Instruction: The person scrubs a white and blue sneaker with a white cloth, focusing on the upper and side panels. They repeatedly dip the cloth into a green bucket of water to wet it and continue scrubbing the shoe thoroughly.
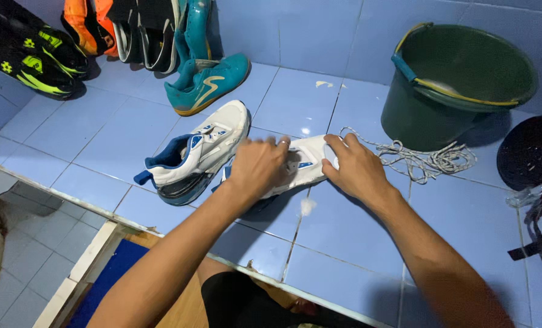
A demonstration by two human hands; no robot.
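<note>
On a blue-tiled surface (356, 243), a white shoe (304, 164) is pinned flat under both hands, left hand (260, 165) and right hand (354, 167) pressing (laces (426, 159) removed, lying beside).

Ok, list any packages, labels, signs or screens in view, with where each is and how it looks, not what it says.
No packages, signs or screens in view.
Logo mark: curved gold stripe on the side of the teal shoe, back of the counter.
Logo marks: small yellow-green shapes on the black shoes, far left corner.
</note>
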